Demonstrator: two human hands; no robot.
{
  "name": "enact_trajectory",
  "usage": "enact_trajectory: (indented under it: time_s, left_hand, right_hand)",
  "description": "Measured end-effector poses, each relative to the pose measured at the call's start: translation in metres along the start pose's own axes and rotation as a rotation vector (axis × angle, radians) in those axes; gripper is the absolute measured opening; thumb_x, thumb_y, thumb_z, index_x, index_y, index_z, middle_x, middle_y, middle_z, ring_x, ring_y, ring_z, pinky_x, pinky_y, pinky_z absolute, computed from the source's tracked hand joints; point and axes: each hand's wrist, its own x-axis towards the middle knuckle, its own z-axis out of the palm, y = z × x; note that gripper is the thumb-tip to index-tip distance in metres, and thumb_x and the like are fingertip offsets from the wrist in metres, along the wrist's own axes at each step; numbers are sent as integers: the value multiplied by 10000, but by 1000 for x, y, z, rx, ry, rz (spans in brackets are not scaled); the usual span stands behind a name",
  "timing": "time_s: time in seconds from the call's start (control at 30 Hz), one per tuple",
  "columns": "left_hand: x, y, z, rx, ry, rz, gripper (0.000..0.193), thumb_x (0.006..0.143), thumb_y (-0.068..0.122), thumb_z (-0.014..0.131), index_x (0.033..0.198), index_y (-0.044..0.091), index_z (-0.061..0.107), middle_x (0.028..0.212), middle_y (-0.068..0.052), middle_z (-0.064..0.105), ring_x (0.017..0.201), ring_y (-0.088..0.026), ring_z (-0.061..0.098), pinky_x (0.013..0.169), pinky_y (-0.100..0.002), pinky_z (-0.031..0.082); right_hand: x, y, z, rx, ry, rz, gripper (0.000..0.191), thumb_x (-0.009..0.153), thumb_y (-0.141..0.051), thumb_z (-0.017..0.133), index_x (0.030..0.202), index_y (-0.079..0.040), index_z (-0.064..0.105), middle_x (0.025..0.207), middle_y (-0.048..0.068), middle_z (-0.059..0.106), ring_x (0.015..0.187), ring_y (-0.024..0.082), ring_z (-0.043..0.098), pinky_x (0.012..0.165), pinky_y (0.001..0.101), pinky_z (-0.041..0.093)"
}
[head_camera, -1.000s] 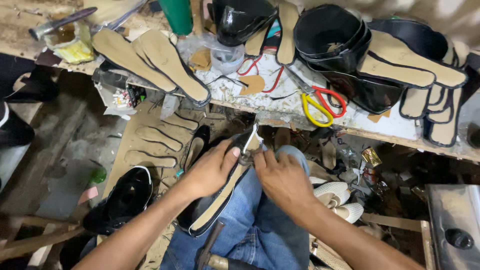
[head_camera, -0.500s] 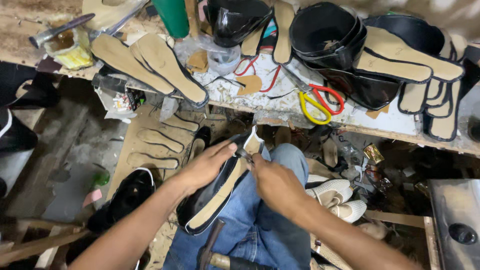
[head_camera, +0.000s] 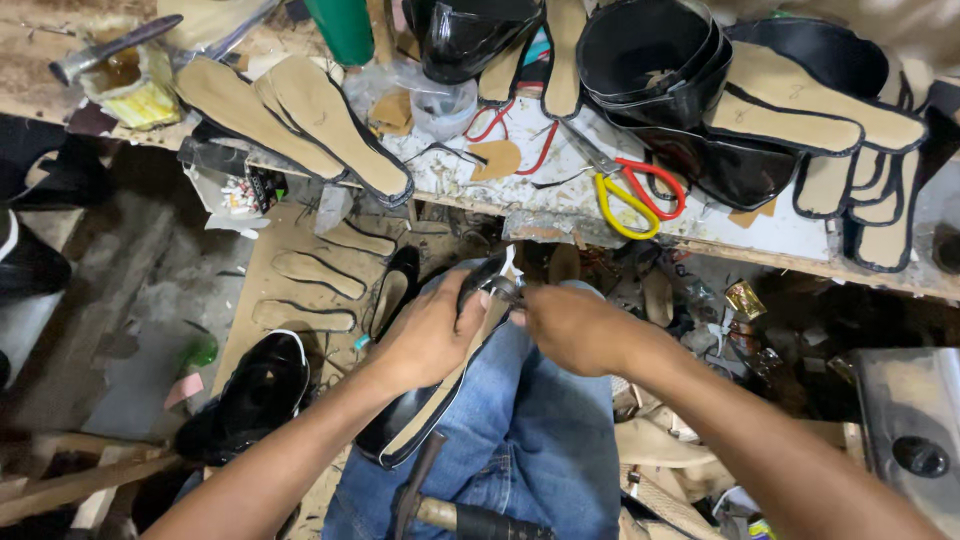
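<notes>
Right now both hands meet over the lap at the toe end of a black shoe (head_camera: 425, 425) w/ a tan insole facing up. Left hand (head_camera: 430, 335) is closed around the shoe's toe, thumb on top, fingers wrapped under. Right hand (head_camera: 570, 325) is closed too, fingers pinched on a small metal tool (head_camera: 503, 290) pressed at the shoe's tip; exact tool type can't tell. Shoe lies slanted across the left thigh, on blue jeans (head_camera: 530, 440), heel end toward lower left.

Hammer (head_camera: 440, 505) rests on the lap just below the shoe, head near the heel end.

Workbench (head_camera: 560, 195) sits past the knees: scissors (head_camera: 625, 190) w/ 1 red and 1 yellow handle, tan soles (head_camera: 300, 115) stacked at left, more soles (head_camera: 820, 115) at right over glossy black uppers (head_camera: 650, 50). Clear plastic cup (head_camera: 443, 105) sits mid-bench, contents unclear. Open tin (head_camera: 125, 85) at far left holds yellowish glue, w/ a tool lying across it. Another black shoe (head_camera: 255, 390) is on the floor at left.
</notes>
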Motion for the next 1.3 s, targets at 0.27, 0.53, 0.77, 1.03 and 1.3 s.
enact_trajectory:
  time_s: [0.27,0.53,0.77,1.03,1.3]
  left_hand:
    - [18,-12,-20,-698,-229,-99,535,991,373,524,1398,34,599,1343,-105,689,1232,-173,600,1053,-292,426]
    - [15,10,-7,-106,-33,54,483,994,374,517,1348,56,597,1218,-238,703,1166,-369,639,991,-416,478]
    - [6,11,1,100,-44,-11,518,996,373,489,1413,67,518,1181,-262,675,1108,-465,625,957,-499,470]
    - [28,-6,-16,-599,-238,-154,460,994,344,543,1305,32,679,1146,-174,761,1074,-336,691,924,-367,524]
    - [11,21,1,35,10,38,456,985,314,491,1353,56,570,1139,-294,676,1107,-479,616,939,-504,482]
  right_hand:
    - [-3,-30,61,144,333,146,222,978,-153,482,1161,-46,549,893,239,716,807,442,697,695,570,511]
    - [-18,-4,47,-405,546,-74,211,841,-89,571,1023,15,597,927,230,692,828,438,692,687,541,540]
    - [1,12,-9,40,-114,-56,321,1033,-320,541,1061,-9,617,930,271,690,925,462,655,796,542,502]
    - [-10,-20,57,-67,354,54,307,909,-66,505,1197,33,543,1040,257,695,836,442,691,721,549,540]
    - [-4,9,-3,-203,196,-128,290,859,-115,605,1093,53,629,1004,254,689,916,420,667,741,491,546]
